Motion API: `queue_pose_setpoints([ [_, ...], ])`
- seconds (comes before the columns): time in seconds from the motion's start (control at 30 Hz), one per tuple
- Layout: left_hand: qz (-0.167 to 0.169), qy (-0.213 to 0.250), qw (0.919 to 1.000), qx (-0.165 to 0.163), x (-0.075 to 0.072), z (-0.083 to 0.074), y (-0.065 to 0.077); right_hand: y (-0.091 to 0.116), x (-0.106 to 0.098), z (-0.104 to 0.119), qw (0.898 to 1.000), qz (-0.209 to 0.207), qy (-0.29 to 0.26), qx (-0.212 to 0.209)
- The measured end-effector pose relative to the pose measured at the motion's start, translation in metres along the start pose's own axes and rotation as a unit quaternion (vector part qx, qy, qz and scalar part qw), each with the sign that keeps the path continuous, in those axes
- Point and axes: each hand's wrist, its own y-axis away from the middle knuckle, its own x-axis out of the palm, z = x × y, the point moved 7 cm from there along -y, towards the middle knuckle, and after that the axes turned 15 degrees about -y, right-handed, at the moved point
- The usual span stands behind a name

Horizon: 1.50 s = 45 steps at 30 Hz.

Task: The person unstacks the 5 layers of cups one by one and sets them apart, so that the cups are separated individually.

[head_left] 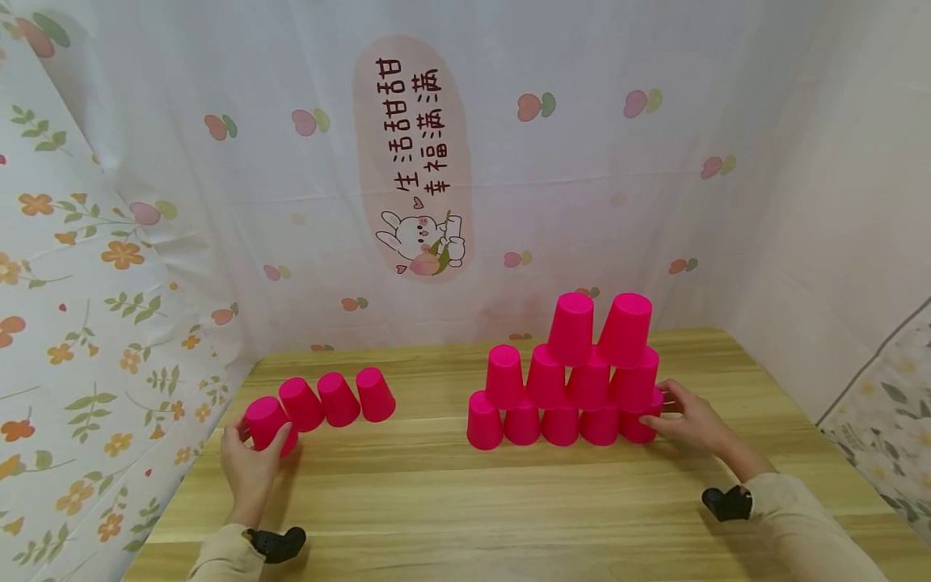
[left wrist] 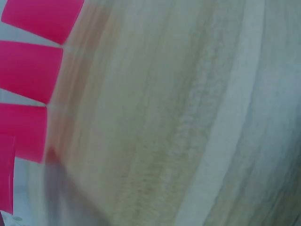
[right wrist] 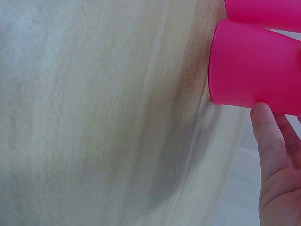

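Cups (head_left: 545, 378) stood upside-down in a pyramid (head_left: 587, 381) on the table (head_left: 436, 509), upper ones straddling two each, prob for balance; L hand (head_left: 249, 467) gripped the leftmost cup (head_left: 266, 414) of 4 apart, R hand (head_left: 691, 419) clasped the bottom end cup (right wrist: 256, 66), steadying it afaict

Fifteen pink cups (head_left: 338, 398) show in the head view: four in one row (head_left: 309, 408) and eleven in one stack (head_left: 587, 384) — five on the bottom level, four on the middle level and two on top. There are two hands, one left hand (head_left: 249, 473) and one right hand (head_left: 694, 419), with two sleeves (head_left: 807, 525) and two black wrist pieces (head_left: 280, 545), one to each arm. Add one table (head_left: 451, 509), plus one printed rabbit (head_left: 418, 234) and two lines of writing (head_left: 396, 125) on one curtain (head_left: 618, 162) — four cups show in the left wrist view.
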Motion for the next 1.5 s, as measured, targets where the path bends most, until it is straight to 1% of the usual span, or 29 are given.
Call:
queue_pose_setpoints([
  [0.07,0.012,0.002,0.9999,-0.008,0.003,0.005,0.0,0.0,0.0,0.0,1.0,-0.001,0.003,-0.002],
  [0.17,0.039,0.002,0.9991,-0.019,0.008,0.011,0.002,0.001,0.0,0.0,1.0,-0.004,0.007,-0.004],
  [0.27,0.061,0.002,0.9978,-0.024,0.013,0.017,0.005,0.001,0.0,0.0,1.0,-0.005,0.008,-0.004],
  [0.37,0.07,0.005,0.9972,-0.027,0.016,0.021,0.007,0.002,0.0,0.0,1.0,-0.002,0.004,-0.003],
  [0.5,0.08,0.008,0.9962,-0.035,0.019,0.022,0.007,0.002,0.0,0.001,1.0,-0.001,0.002,-0.003],
  [0.7,0.117,0.005,0.9924,-0.038,0.023,0.021,0.004,0.001,-0.001,0.001,1.0,-0.004,0.0,-0.003],
  [0.8,0.129,-0.006,0.9911,-0.032,0.025,0.022,0.003,0.002,0.0,0.0,1.0,-0.004,0.0,-0.003],
  [0.93,0.136,-0.016,0.99,-0.034,0.025,0.025,0.005,0.003,0.0,0.0,1.0,-0.004,-0.001,-0.003],
  [1.03,0.135,-0.015,0.99,-0.038,0.026,0.027,0.006,0.002,0.0,0.001,1.0,-0.002,-0.003,-0.006],
  [1.13,0.142,-0.015,0.9891,-0.034,0.028,0.028,0.006,0.001,-0.001,0.001,1.0,-0.002,-0.005,-0.007],
  [1.23,0.158,-0.012,0.9868,-0.036,0.03,0.032,0.006,0.0,-0.001,0.001,1.0,-0.001,-0.001,-0.004],
  [1.33,0.184,-0.003,0.9819,-0.043,0.031,0.034,0.006,0.0,0.0,0.001,1.0,-0.001,0.001,-0.002],
  [1.43,0.215,0.001,0.9755,-0.049,0.029,0.032,0.004,0.0,0.0,0.002,1.0,0.002,0.0,0.0],
  [1.5,0.229,0.005,0.9723,-0.045,0.026,0.028,0.001,0.0,0.0,0.002,1.0,0.002,-0.001,0.001],
])
